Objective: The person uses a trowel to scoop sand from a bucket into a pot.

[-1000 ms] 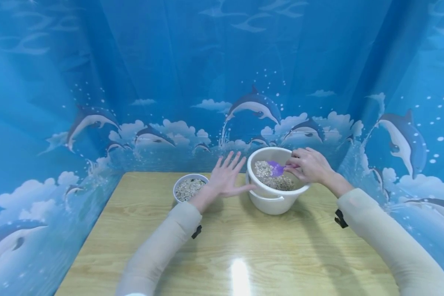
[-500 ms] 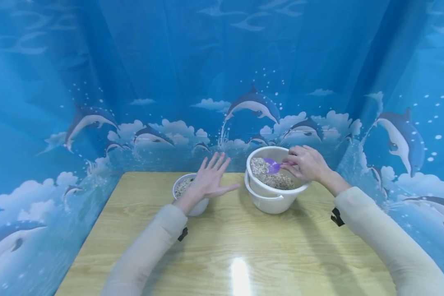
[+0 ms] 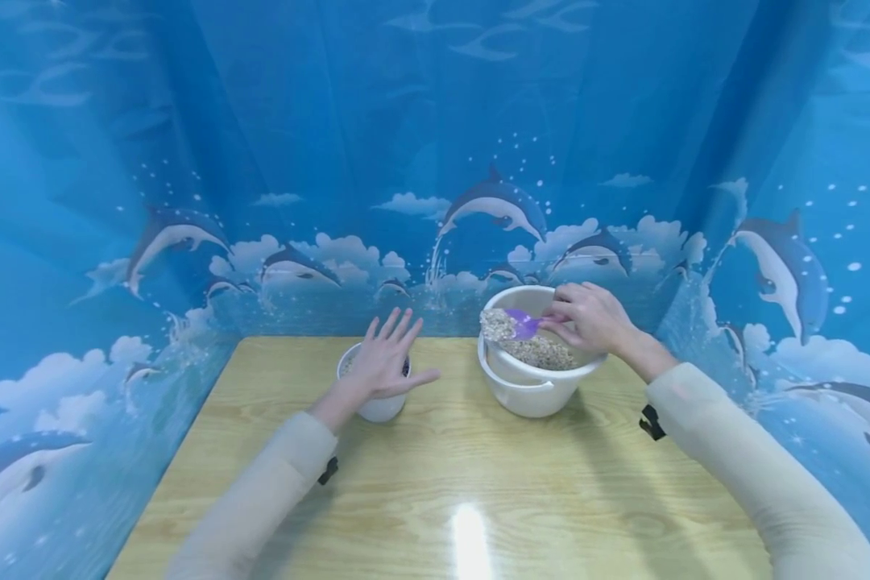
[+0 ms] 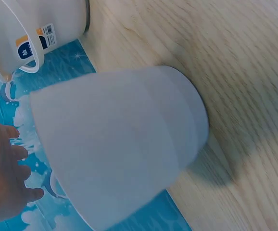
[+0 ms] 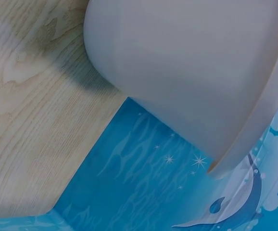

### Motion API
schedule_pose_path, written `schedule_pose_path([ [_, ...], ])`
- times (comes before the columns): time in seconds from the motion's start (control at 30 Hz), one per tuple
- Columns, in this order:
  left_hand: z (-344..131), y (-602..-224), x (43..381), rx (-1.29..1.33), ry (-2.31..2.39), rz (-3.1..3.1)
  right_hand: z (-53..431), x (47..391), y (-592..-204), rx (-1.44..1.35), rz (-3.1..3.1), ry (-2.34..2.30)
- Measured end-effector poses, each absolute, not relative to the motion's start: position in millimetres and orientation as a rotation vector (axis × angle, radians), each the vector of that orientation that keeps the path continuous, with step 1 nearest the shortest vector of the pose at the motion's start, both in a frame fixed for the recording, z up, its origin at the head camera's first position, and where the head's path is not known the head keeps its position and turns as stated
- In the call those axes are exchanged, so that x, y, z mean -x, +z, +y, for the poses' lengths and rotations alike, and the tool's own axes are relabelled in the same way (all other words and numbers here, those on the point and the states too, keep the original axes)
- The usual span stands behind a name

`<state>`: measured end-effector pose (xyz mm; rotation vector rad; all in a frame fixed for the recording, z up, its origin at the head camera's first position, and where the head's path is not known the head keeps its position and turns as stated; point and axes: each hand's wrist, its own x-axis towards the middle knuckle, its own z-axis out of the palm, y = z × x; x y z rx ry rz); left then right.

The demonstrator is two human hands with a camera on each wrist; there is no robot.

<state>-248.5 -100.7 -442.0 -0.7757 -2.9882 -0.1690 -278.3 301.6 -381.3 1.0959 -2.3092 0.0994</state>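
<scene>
My right hand [image 3: 587,318] pinches the handle of a small purple shovel [image 3: 526,324] over the white bucket [image 3: 532,400]. Pale, gravel-like grains [image 3: 496,324] are heaped on its blade, which overlaps the bucket's left rim in the head view. More grains [image 3: 544,353] lie inside the bucket. My left hand [image 3: 379,368], fingers straight and spread, hovers over a smaller white pot [image 3: 383,409] and hides most of its mouth. In the left wrist view the pot [image 4: 115,144] stands large, with that hand's fingertips [image 4: 21,172] past its rim.
Both containers stand toward the back of a wood-grain table [image 3: 435,459]. The bucket's carrying handle [image 3: 511,387] hangs down its front left side. Blue dolphin-print curtains [image 3: 435,161] rise close behind the table and along both sides.
My left hand has moved left from beside the bucket to over the pot. My right hand has drawn the loaded shovel leftward, from inside the bucket to its rim.
</scene>
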Motion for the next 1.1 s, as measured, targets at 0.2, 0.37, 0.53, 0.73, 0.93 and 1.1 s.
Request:
schedule_pose_path([
  [0.2,-116.1,-445.2,243.4,0.773,-0.149,-3.001,293.9,276.8,-380.7,-1.088,-2.334,0.12],
  [0.37,-124.9,-445.5,238.7,0.751,-0.13,-3.01,286.9,276.4,-382.7,-1.115,-2.305,0.127],
  [0.53,-135.0,-448.4,234.5,0.74,-0.191,-2.992,280.2,276.0,-383.5,-1.143,-2.294,0.128],
  [0.73,-151.6,-455.3,230.4,0.724,-0.205,-2.979,271.0,276.4,-384.0,-1.148,-2.314,0.114],
  [0.93,-164.3,-459.2,227.0,0.703,-0.205,-2.988,261.9,275.8,-383.2,-1.158,-2.346,0.099],
  [1.1,-173.9,-462.9,224.8,0.675,-0.248,-2.991,252.7,274.3,-382.6,-1.195,-2.343,0.126],
])
